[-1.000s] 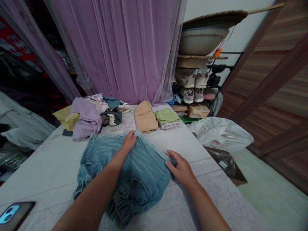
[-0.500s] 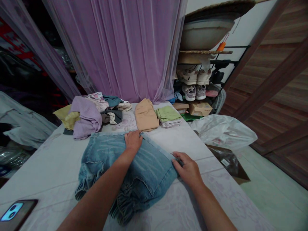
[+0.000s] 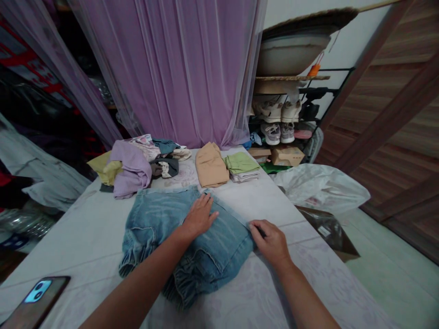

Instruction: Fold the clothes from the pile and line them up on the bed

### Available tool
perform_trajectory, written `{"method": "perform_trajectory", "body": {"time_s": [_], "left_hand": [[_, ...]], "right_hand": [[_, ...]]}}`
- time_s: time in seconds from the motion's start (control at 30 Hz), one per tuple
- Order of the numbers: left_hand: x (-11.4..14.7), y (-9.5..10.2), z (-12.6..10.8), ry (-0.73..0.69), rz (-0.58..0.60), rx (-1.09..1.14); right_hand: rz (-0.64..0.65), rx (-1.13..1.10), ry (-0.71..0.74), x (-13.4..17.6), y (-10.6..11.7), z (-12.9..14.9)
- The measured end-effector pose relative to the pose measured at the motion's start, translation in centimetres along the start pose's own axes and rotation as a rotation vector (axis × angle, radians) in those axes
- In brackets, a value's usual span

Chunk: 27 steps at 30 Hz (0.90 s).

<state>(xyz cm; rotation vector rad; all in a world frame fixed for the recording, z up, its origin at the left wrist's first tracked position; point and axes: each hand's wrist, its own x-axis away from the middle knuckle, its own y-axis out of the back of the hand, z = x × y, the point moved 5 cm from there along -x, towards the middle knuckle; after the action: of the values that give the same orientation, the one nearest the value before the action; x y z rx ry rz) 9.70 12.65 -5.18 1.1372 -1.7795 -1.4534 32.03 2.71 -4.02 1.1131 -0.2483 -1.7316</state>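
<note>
Denim shorts (image 3: 209, 249) front and centre on the white patterned cover (image 3: 68, 242), spread out, rumpled on the near side. Clock centred on them, 12 = away from the wearer. Long axis roughly 10 to 4, so skewed, not square to the body. Waistband (image 3: 228, 208) is the far edge: runs across the top from 11, kinks near 1, then slants down to 3. Gathered cuffs (image 3: 181, 292) on the wearer's side, around 6 and 8. Left forearm (image 3: 144, 283) comes in from 7 and crosses over the denim; right forearm (image 3: 305, 292) comes in from 5, outside it. Lilac garment (image 3: 132, 167) sits just off the far corner at 10 to 11; folded tan garment (image 3: 211, 167) just past the kink, between 12 and 1, can't tell if it touches. Left hand (image 3: 200, 214): palm down on the denim toward 1, fingers loosely spread, fingertips by the kink, no pinch visible. Right hand (image 3: 270, 240): closed on the waistband's near end at 3, finger detail partly hidden. Hands are well apart, left at about 10 from right. Left is nearer the middle, right is on the rim. Key relation, my read: the slanted waistband half bridges the two.
</note>
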Motion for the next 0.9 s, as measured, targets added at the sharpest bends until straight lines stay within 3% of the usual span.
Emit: {"method": "perform_trajectory", "body": {"time_s": [0.1,0.37,0.5,0.73,0.9], "left_hand": [[-0.4,-0.8,-0.3,0.024,0.072,-0.005],[-1.4,0.0,-0.6,0.138,0.127,0.014],[-2.0,0.4,-1.0,0.183,0.088,0.016],[-1.7,-0.5,-1.1,0.199,-0.058,0.024],[-1.6,-0.3,-1.1,0.194,-0.072,0.008]], "right_hand": [[-0.056,0.016,0.000,0.2,0.5,0.2],[0.078,0.028,-0.049,0.3,-0.6,-0.2],[0.085,0.019,-0.028,0.2,-0.5,0.2],[0.089,0.069,-0.011,0.3,-0.6,0.3],[0.058,0.149,0.035,0.2,-0.5,0.3]]}}
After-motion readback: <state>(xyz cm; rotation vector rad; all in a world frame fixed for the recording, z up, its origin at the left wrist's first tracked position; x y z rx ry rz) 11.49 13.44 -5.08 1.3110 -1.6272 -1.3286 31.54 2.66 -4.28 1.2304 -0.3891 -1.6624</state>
